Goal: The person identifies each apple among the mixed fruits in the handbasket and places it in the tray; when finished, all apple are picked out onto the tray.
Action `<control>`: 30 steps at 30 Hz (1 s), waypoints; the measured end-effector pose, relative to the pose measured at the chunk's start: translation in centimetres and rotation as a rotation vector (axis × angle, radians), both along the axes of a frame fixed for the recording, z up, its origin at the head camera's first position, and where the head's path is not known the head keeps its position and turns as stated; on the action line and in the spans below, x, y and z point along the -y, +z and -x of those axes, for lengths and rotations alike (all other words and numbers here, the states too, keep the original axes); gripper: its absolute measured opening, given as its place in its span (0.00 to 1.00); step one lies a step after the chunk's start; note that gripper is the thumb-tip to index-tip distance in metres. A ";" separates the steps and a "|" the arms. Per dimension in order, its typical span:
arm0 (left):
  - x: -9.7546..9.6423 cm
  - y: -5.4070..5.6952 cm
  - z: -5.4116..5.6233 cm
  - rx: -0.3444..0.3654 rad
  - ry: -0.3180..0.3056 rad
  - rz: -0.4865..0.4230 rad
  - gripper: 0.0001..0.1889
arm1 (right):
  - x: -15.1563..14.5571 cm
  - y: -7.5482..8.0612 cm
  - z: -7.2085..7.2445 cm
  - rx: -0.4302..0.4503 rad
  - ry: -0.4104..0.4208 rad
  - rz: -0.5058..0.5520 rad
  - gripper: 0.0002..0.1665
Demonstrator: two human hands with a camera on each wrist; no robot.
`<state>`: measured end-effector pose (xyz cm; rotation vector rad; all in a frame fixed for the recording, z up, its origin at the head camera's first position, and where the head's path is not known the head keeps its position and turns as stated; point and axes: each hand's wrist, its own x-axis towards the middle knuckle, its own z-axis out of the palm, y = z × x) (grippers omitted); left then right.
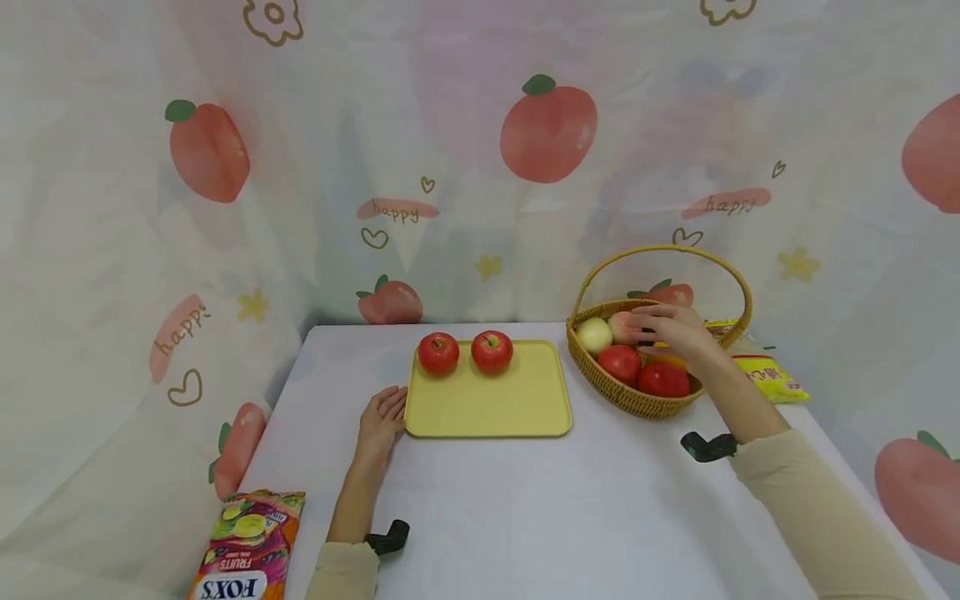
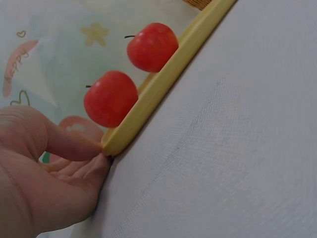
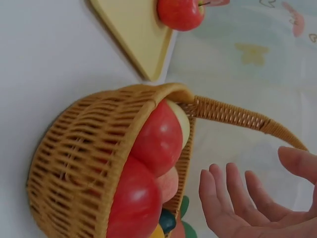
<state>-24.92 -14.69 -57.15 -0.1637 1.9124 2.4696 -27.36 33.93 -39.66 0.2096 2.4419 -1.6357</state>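
Left of centre, a yellow tray (image 1: 487, 408) bears two red apples, one (image 1: 438, 354) nearer its far left corner and the other (image 1: 492, 352) close beside it. My left hand (image 1: 381, 423) pinches the tray's left edge, with digits right at the near corner in the left wrist view. My right hand (image 1: 671, 333) hovers over a wicker basket (image 1: 630, 400), fingers spread and holding nothing. Inside the basket lie two red fruits (image 3: 157, 139), a pale yellow-green fruit (image 1: 595, 336), a pinkish peach (image 1: 621, 327), and partly hidden yellow and dark items.
The basket's tall arched handle (image 1: 667, 248) rises behind my right hand. A yellow snack packet (image 1: 772, 379) lies to the basket's right. At the front left is a colourful candy bag (image 1: 247, 546). A fruit-printed cloth backdrop (image 1: 465, 125) hangs behind the white table (image 1: 525, 517).
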 end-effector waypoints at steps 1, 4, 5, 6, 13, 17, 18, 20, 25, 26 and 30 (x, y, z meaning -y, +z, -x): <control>0.0 0.0 0.0 0.000 -0.001 -0.001 0.42 | -0.3 0.0 0.0 0.005 0.001 -0.008 0.42; -0.1 0.1 0.0 0.001 -0.004 -0.004 0.42 | -1.1 0.1 -0.3 0.017 0.003 -0.047 0.42; -0.1 0.1 0.0 0.004 -0.004 -0.005 0.42 | -1.4 0.2 -0.4 0.023 0.003 -0.059 0.42; -0.1 0.1 0.0 0.007 -0.003 -0.005 0.42 | -1.6 0.2 -0.5 0.031 0.000 -0.068 0.43; 0.1 0.0 0.1 0.030 0.010 0.007 0.41 | -3.1 0.5 -0.9 0.105 0.046 -0.145 0.43; 0.1 0.0 0.2 0.040 0.010 0.008 0.41 | -4.0 0.6 -1.0 0.146 0.078 -0.174 0.43; 0.1 0.0 0.2 0.039 0.009 0.007 0.41 | -4.2 0.6 -1.0 0.156 0.083 -0.184 0.44; 0.1 0.0 0.2 0.039 0.008 0.006 0.41 | -4.7 0.6 -1.0 0.170 0.111 -0.210 0.45; 0.1 0.0 0.1 0.045 0.011 0.007 0.41 | -5.8 0.2 -0.5 0.202 0.211 -0.242 0.47; 0.1 0.0 0.1 0.044 0.009 0.007 0.41 | -6.0 0.1 -0.3 0.215 0.226 -0.227 0.47; 0.1 0.0 0.2 0.042 0.004 0.006 0.41 | -6.9 -0.2 0.5 0.282 0.273 -0.165 0.44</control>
